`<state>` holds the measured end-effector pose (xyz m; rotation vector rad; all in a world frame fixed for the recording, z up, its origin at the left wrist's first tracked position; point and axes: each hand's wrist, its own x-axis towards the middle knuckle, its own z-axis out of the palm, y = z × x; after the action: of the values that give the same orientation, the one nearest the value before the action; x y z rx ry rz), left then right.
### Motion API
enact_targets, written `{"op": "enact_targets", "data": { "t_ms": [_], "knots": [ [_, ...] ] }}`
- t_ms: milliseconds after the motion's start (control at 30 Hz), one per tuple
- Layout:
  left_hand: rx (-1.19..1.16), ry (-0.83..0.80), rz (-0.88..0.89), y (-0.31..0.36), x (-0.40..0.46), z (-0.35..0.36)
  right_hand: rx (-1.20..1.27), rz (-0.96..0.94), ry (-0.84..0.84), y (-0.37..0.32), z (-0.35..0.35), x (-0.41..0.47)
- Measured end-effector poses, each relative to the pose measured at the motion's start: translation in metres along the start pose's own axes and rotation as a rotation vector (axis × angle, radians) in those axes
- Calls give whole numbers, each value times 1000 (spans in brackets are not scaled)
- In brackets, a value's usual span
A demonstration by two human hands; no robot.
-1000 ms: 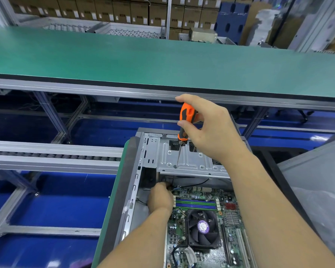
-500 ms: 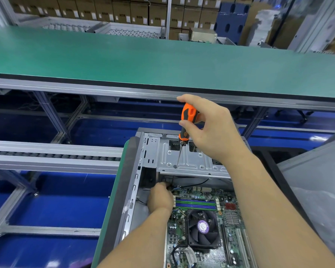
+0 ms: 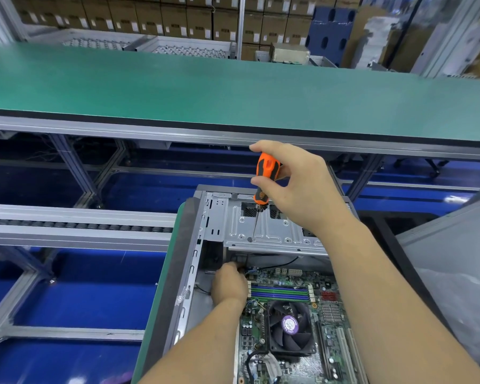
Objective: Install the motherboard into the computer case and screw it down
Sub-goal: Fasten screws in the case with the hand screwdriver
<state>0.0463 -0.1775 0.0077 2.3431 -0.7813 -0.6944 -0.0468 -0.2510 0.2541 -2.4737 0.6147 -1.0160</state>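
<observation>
Gripping screwdriver [image 3: 264, 180] (right hand [image 3: 299, 187])

Right hand [image 3: 299, 189] with screwdriver [image 3: 264, 178] nudged slightly right; nothing else shifted.

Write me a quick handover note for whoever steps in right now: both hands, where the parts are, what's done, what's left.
Right hand: grips the orange screwdriver upright, its tip down on the metal drive bracket at the far end of the computer case.
Left hand: down inside the case at the motherboard's far left corner; its fingers are hidden, so I cannot tell what it holds.
Motherboard: lying flat in the case, fan facing up.
Done: board placed in the case.
Left: screwing the board down. I cannot tell from here whether any screws are in yet, so check every mounting hole.
</observation>
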Motion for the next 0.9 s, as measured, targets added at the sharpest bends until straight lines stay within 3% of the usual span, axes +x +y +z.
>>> {"op": "enact_targets", "data": {
  "t_ms": [200,433,567,900],
  "knots": [
    [66,-62,-9,3,-5,-9,17,3,-13,-1,1,0],
    [523,-483,77,27,-15,-34,19,91,-120,-5,5,2],
    [760,-605,156,18,-30,-40,34,96,-138,-8,8,1],
    [739,-563,114,9,-40,-42,-70,65,-76,-9,10,-2]
  ]
}}
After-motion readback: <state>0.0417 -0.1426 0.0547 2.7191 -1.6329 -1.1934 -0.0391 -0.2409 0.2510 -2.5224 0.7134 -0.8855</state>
